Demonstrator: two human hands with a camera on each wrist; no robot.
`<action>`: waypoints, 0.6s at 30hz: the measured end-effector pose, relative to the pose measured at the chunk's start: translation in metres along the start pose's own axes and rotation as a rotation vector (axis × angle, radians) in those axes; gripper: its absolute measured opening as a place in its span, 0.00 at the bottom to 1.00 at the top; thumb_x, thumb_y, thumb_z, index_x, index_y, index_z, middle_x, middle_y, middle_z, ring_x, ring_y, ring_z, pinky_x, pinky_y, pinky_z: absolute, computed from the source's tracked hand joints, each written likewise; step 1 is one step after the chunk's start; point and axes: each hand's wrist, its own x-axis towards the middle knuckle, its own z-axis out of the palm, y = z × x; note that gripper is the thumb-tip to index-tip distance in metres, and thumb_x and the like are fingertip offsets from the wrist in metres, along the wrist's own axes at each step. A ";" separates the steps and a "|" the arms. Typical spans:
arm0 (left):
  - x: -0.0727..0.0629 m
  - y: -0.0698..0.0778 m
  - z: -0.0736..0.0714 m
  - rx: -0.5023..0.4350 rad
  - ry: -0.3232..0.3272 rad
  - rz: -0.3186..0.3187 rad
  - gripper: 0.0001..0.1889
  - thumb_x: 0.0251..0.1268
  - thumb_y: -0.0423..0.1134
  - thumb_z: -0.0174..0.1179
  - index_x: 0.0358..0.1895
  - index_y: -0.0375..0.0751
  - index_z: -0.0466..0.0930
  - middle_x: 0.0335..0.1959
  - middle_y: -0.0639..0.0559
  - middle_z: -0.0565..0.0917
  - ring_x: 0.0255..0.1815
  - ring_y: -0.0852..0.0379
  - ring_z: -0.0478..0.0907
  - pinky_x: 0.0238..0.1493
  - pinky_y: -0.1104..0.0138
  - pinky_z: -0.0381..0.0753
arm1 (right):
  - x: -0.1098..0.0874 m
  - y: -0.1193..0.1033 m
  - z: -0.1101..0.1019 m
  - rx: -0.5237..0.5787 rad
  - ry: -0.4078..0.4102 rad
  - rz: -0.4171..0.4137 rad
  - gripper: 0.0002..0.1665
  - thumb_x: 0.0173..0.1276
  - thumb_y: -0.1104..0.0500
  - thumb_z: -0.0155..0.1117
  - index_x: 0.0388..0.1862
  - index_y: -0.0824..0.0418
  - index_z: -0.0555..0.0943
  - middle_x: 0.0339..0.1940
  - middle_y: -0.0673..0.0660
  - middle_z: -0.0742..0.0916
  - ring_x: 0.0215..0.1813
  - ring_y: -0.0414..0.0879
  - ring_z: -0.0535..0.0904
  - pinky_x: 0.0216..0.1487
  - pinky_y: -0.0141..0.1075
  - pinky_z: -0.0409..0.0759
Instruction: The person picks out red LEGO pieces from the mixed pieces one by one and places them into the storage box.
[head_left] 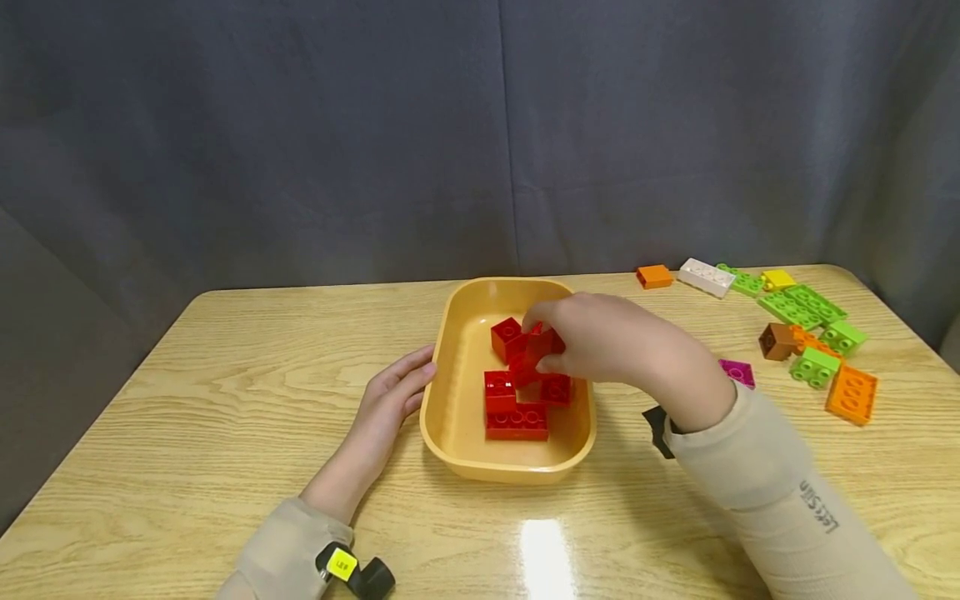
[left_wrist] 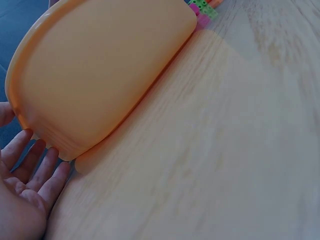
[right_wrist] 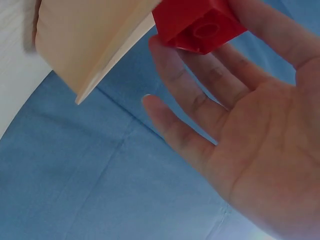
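A yellow-orange plastic bin [head_left: 459, 408] stands on the table with several red toy building bricks [head_left: 517, 422] in it. My right hand [head_left: 611, 340] reaches over its right rim and pinches a red brick [right_wrist: 200, 25] between thumb and fingers, hollow underside showing in the right wrist view. In the head view this brick overlaps the other red ones inside the bin. Against the bin's left wall rests my left hand [head_left: 390, 393], its fingers extended and their tips at the wall in the left wrist view.
On the right of the table lie loose bricks: orange [head_left: 852, 395], green [head_left: 816, 367], brown [head_left: 777, 341], yellow [head_left: 777, 279] and white [head_left: 707, 277]. A magenta brick [head_left: 738, 372] shows partly behind my right wrist. A dark curtain [head_left: 360, 150] hangs behind the table.
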 end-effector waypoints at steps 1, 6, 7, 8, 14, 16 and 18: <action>0.000 0.000 0.000 0.001 -0.001 0.002 0.24 0.74 0.42 0.55 0.69 0.39 0.70 0.67 0.46 0.74 0.60 0.56 0.77 0.60 0.67 0.77 | 0.000 -0.001 0.001 -0.004 -0.001 -0.005 0.20 0.62 0.59 0.74 0.54 0.58 0.82 0.38 0.51 0.86 0.38 0.48 0.79 0.47 0.43 0.81; 0.000 -0.001 0.000 0.007 -0.002 0.005 0.25 0.74 0.43 0.55 0.70 0.38 0.70 0.68 0.45 0.73 0.60 0.57 0.77 0.60 0.67 0.77 | 0.002 -0.003 0.003 -0.023 -0.010 -0.035 0.19 0.62 0.61 0.74 0.53 0.57 0.83 0.36 0.50 0.86 0.36 0.47 0.79 0.45 0.42 0.81; 0.000 -0.001 0.000 0.007 -0.001 0.003 0.25 0.74 0.43 0.55 0.70 0.38 0.70 0.67 0.45 0.73 0.60 0.57 0.76 0.60 0.67 0.77 | 0.002 -0.003 0.003 -0.024 -0.013 -0.039 0.19 0.62 0.61 0.74 0.53 0.57 0.83 0.35 0.49 0.85 0.36 0.47 0.79 0.45 0.42 0.81; 0.000 0.000 0.000 0.006 -0.001 0.002 0.25 0.74 0.43 0.55 0.70 0.38 0.70 0.67 0.45 0.73 0.60 0.57 0.76 0.60 0.68 0.77 | 0.002 -0.004 0.003 -0.029 -0.014 -0.043 0.20 0.61 0.61 0.74 0.53 0.57 0.83 0.35 0.49 0.85 0.35 0.47 0.78 0.44 0.42 0.81; 0.000 0.001 0.000 0.005 -0.003 0.005 0.25 0.74 0.42 0.55 0.70 0.38 0.70 0.68 0.44 0.73 0.60 0.56 0.76 0.59 0.67 0.77 | 0.001 -0.005 0.003 -0.036 -0.025 -0.053 0.21 0.60 0.65 0.74 0.52 0.56 0.82 0.34 0.49 0.84 0.35 0.46 0.78 0.43 0.40 0.81; 0.000 0.001 0.000 0.002 -0.001 0.006 0.24 0.74 0.42 0.55 0.69 0.37 0.70 0.68 0.44 0.73 0.60 0.57 0.76 0.59 0.67 0.77 | 0.001 -0.005 0.003 -0.032 -0.030 -0.054 0.22 0.59 0.65 0.74 0.53 0.56 0.82 0.35 0.49 0.84 0.36 0.46 0.78 0.43 0.40 0.81; 0.000 0.001 0.001 0.000 0.000 0.006 0.24 0.74 0.42 0.55 0.69 0.37 0.70 0.67 0.43 0.73 0.59 0.57 0.77 0.58 0.68 0.77 | 0.001 -0.005 0.002 -0.029 -0.028 -0.056 0.23 0.59 0.66 0.74 0.54 0.56 0.82 0.35 0.49 0.84 0.37 0.46 0.78 0.44 0.41 0.81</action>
